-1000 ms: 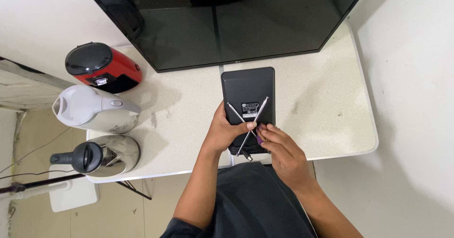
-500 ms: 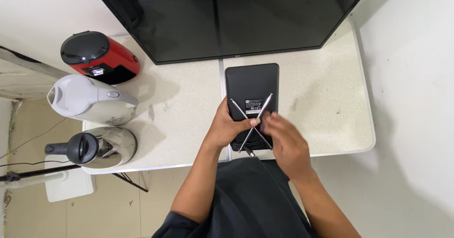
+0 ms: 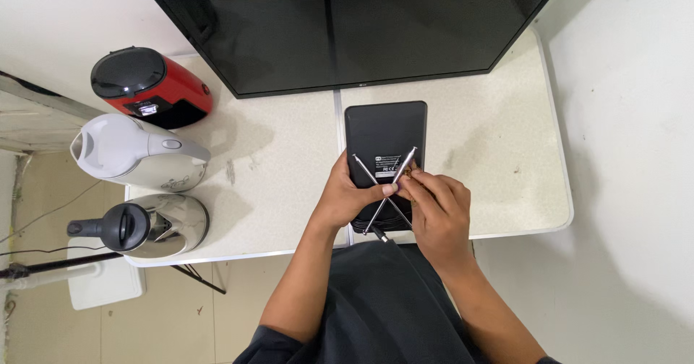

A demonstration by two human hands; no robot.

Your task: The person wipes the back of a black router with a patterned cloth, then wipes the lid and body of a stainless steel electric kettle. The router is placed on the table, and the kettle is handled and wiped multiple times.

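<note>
Flat on the table (image 3: 491, 154), black device (image 3: 383, 129) with two crossed antenna rods (image 3: 370, 180); left hand (image 3: 347, 198) clenched on its near edge, right hand (image 3: 437, 208) pinching one rod (thin metal). Risk: rod bending under sideways force. Kettles (image 3: 137, 158) well apart.

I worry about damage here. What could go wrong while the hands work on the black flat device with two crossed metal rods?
The thin metal rods could bend, since the right hand pinches one near its tip. The black device lies partly over the table edge, steadied only by the left hand, so it might slip off.
</note>
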